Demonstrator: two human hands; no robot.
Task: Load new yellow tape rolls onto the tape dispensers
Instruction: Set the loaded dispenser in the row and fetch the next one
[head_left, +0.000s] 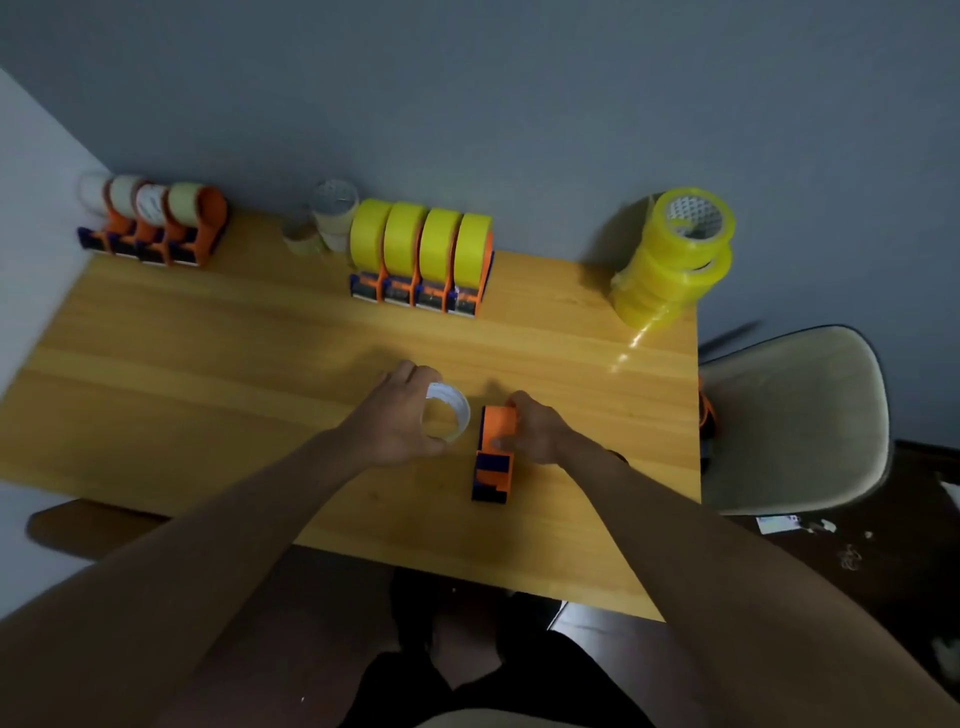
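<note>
Fingers of your left hand curl round an empty white tape core, held just above the bench. Your right hand grips an orange dispenser with no roll on it, standing on the bench just right of the core, thumb on its near side, fingers over its far end. Far centre: four orange dispensers in a row, each loaded with a yellow roll. Just left of them: clear and pale spent cores. Far left corner: four dispensers carrying pale, nearly spent rolls. Far right: a leaning stack of yellow tape rolls. Right of the bench: a cream chair.
</note>
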